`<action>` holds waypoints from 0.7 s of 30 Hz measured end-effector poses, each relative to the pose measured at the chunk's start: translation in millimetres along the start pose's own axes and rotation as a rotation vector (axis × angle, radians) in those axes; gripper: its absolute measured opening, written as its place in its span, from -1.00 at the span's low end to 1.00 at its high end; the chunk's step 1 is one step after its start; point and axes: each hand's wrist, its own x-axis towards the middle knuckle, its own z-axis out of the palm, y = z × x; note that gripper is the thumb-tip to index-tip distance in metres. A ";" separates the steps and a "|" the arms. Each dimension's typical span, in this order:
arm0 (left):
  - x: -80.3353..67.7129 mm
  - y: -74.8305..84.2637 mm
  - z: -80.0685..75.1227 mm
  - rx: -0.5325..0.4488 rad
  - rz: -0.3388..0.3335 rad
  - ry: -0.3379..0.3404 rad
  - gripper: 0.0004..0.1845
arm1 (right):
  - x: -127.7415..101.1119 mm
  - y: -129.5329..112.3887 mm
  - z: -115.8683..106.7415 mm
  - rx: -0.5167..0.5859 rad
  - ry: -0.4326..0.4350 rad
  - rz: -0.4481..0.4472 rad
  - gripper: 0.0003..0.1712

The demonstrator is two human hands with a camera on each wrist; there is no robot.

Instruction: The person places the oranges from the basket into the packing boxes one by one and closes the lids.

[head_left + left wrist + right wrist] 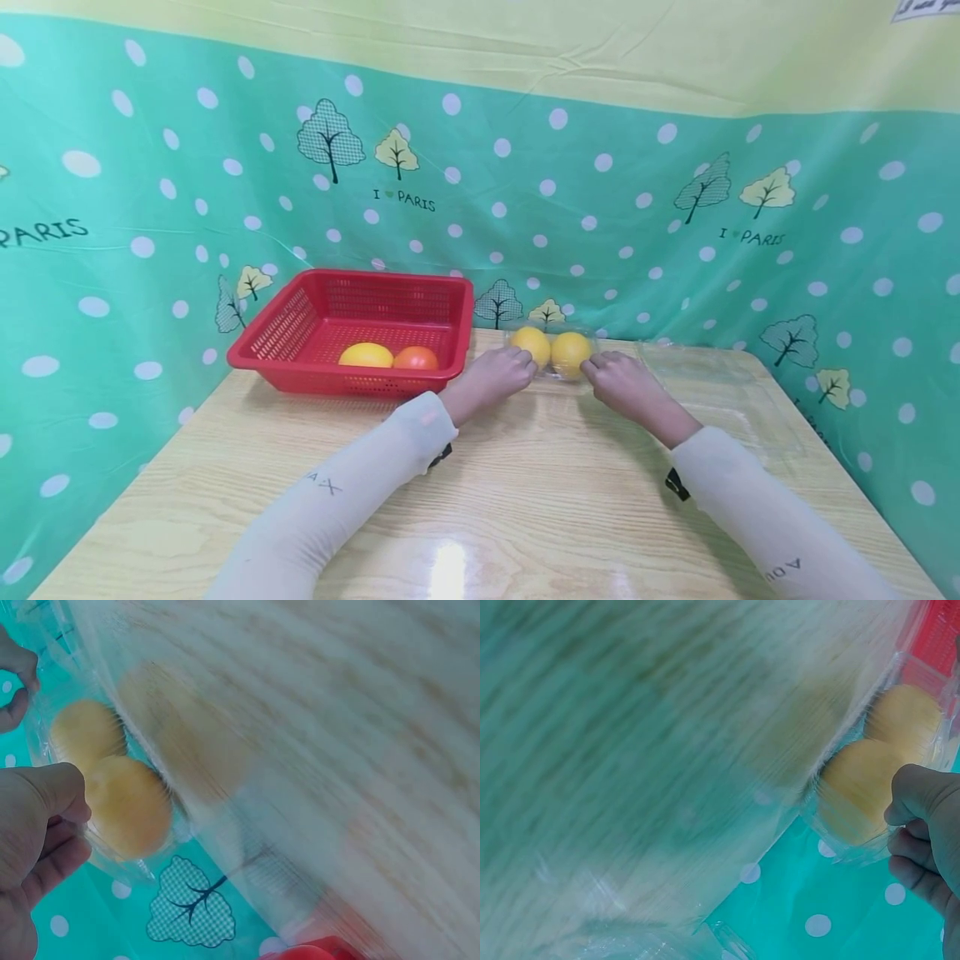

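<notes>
A: Hands?

B: Left hand (491, 377) is curled and pinching the left edge of the clear tray (553, 375). Right hand (621, 377) does the same on the tray's right edge, fingers curled. In the left wrist view the thumb and fingers (45, 859) close on the plastic rim; the right wrist view shows the same on the other side (922, 847). Both wrist views are motion-blurred, so I can't tell the exact finger contact.

A: What's in the tray?

B: Two yellow fruits, touching each other. Left fruit (530, 345) is just beside the left hand, right fruit (571, 352) just beside the right hand. The tray sits on the table (525, 500), near the far edge.

A: Around the tray?

B: Red basket (300, 329) is just left of the tray, also on the table. It holds a yellow fruit (366, 356) and an orange one (416, 358), side by side at its near wall. Right of the tray lies more clear plastic (720, 392), flat on the table; I can't tell its shape. Behind the tray hangs a teal dotted cloth (600, 208) with tree prints.

A: Sleeves?

B: A pale sleeve (337, 492) on each arm, reaching to the wrist.
</notes>
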 end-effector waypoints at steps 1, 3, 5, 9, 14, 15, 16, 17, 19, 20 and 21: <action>0.1 -0.1 0.1 -0.002 0.000 0.000 -0.77 | 0.0 0.1 0.3 0.000 0.002 -0.001 -0.71; 0.4 -0.3 0.4 -0.005 -0.001 -0.002 -0.77 | -0.2 0.4 0.9 -0.002 0.007 -0.002 -0.71; 0.4 -0.5 0.3 -0.015 -0.003 -0.006 -0.76 | -0.2 0.5 1.1 -0.004 0.010 -0.002 -0.71; 0.0 -0.3 -1.4 -0.044 -0.012 -0.020 -0.72 | 0.1 -0.9 -0.7 -0.006 0.007 0.006 -0.77; -1.3 0.7 -5.5 -0.133 -0.045 -0.034 -0.73 | 1.3 -3.5 -12.0 0.085 -0.057 0.059 -0.83; -1.4 1.0 -6.1 -0.157 -0.055 -0.035 -0.75 | 1.7 -3.6 -14.6 0.123 -0.075 0.076 -0.83; -1.5 1.1 -6.4 -0.180 -0.068 -0.035 -0.76 | 2.3 -3.5 -16.9 0.159 -0.088 0.094 -0.84; -1.5 1.2 -6.8 -0.199 -0.080 -0.032 -0.77 | 2.9 -3.2 -18.7 0.194 -0.093 0.114 -0.84; -1.3 1.4 -7.5 -0.227 -0.108 -0.023 -0.77 | 4.0 -2.0 -21.0 0.245 -0.085 0.145 -0.86; -1.1 1.5 -8.0 -0.231 -0.122 -0.014 -0.78 | 4.5 -1.2 -21.3 0.256 -0.071 0.157 -0.87; -0.6 1.5 -8.4 -0.242 -0.143 -0.004 -0.79 | 5.3 -0.5 -21.3 0.261 -0.054 0.166 -0.88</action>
